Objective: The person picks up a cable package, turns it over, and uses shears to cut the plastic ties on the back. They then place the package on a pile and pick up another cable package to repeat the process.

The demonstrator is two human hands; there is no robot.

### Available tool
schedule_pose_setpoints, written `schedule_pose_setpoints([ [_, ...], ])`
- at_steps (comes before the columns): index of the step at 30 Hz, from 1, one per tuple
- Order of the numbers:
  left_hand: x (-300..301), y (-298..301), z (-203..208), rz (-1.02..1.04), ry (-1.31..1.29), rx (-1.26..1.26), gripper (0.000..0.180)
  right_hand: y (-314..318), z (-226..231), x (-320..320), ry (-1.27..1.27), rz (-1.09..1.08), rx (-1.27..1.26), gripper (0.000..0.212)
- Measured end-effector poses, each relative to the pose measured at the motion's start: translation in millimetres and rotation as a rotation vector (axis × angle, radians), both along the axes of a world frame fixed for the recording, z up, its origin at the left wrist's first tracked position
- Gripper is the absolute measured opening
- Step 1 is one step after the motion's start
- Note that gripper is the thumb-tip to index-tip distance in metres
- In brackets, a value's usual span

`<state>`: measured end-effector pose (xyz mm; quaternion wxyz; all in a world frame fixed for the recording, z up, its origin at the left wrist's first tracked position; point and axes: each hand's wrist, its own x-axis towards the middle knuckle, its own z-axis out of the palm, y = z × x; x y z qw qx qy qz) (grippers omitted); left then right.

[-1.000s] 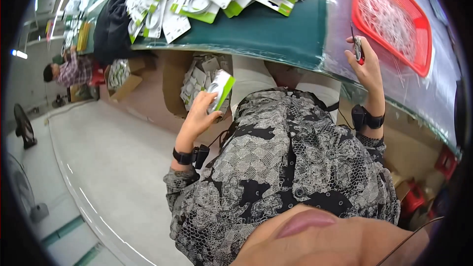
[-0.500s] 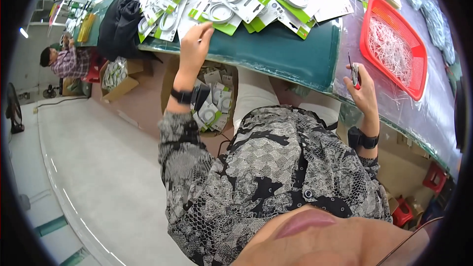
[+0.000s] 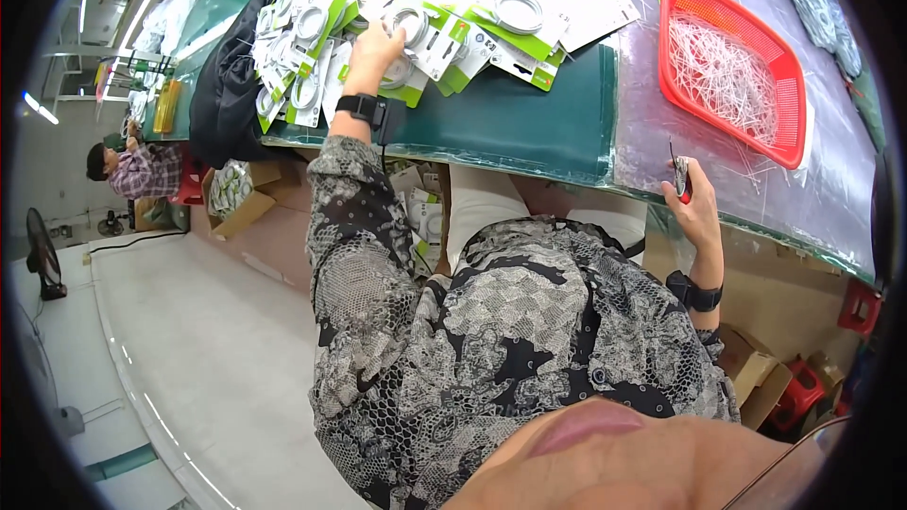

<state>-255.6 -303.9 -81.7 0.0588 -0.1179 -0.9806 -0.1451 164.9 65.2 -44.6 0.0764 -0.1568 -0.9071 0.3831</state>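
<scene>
My left hand (image 3: 376, 49) is on the near left of a heap of packaged cables (image 3: 518, 11): white coils on green-and-white cards. Its fingers are curled among the cards beside one coil, and what lies between the fingertips is hidden. My right hand (image 3: 697, 206) is closed round a small pair of cutters (image 3: 681, 178) with a red handle and a metal head, its thin dark tip pointing up. That hand is at the table's near edge, below a red plastic basket (image 3: 669, 76) full of thin white plastic strips (image 3: 723, 76).
A black cloth (image 3: 227, 85) lies left of the heap on the green tabletop (image 3: 529, 127). Beneath the table is a carton of carded packs (image 3: 425, 217). Another open carton (image 3: 248, 212) stands on the floor at left. Farther off, another person (image 3: 142, 170) sits at the table.
My left hand has moved forward from the table's near edge onto the heap of packs. The right hand still holds the cutters near the basket. The view has shifted slightly.
</scene>
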Motion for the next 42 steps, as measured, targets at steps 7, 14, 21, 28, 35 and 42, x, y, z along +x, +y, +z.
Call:
schedule_pose_setpoints([
  [7, 25.6, 3.1, 7.2, -0.061, -0.051, 0.296, 0.055, -2.8, 18.5, -18.3, 0.114, 0.087, -0.047, 0.034],
  [14, 77.5, 52.8, 81.3, -0.151, 0.177, 0.731, 0.045, 0.8, 41.5, -34.9, 0.25, 0.125, -0.01, 0.037],
  [21, 128.6, 183.6, 76.2, -0.566, -0.993, 1.87, 0.059, -1.4, 34.6, -71.0, 0.288, -0.031, 0.077, 0.034],
  [28, 173.2, 257.6, 57.7, -0.82, -1.343, 1.759, 0.07, 28.2, 13.2, -65.9, 0.297, -0.198, 0.292, 0.037],
  [35, 186.0, 282.0, 51.8, -0.837, -1.542, 1.794, 0.07, 40.4, 12.3, -59.4, 0.265, -0.235, 0.27, 0.038],
  [42, 200.9, 297.3, 53.3, -0.868, -1.144, 1.41, 0.069, 44.5, 13.7, -45.6, 0.258, -0.236, 0.247, 0.035],
])
